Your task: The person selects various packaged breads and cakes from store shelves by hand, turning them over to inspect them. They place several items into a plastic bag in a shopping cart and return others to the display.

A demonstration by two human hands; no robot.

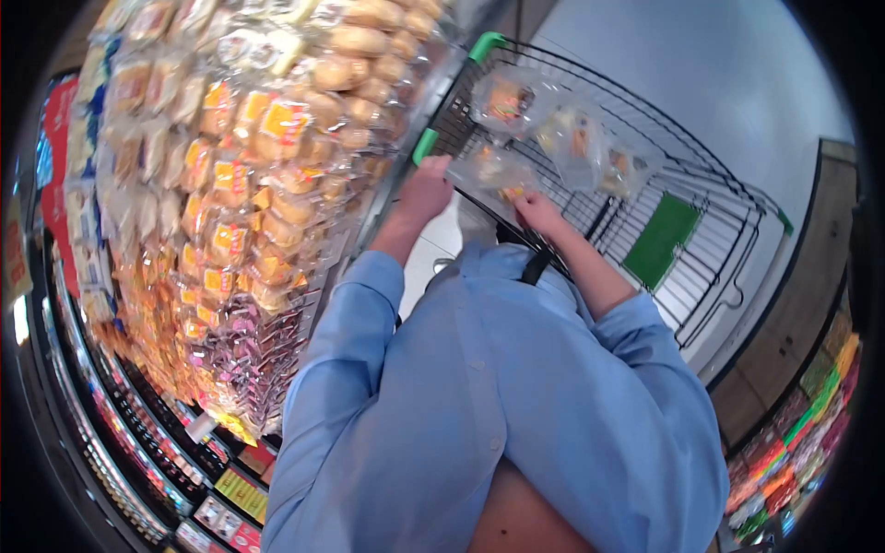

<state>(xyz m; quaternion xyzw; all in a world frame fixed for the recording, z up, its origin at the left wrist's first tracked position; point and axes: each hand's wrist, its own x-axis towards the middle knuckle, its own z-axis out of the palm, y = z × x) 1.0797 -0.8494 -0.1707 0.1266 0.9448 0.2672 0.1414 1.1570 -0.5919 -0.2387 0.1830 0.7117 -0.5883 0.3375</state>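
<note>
We see the left hand curled shut round the near end of the cart's handle, just under its green grip. The right hand reaches over the cart's near edge, its fingers touching the lower edge of a clear bag. We cannot tell whether they pinch it or only rest on it. That bag lies at the handle end of the cart, between our two hands. Three more clear bags lie just beyond it in the basket, close together. Further along the wire floor is a green panel. Both arms wear blue sleeves. To our left, close by the cart, shelves hold wrapped bread packs, with buns higher up.
</note>
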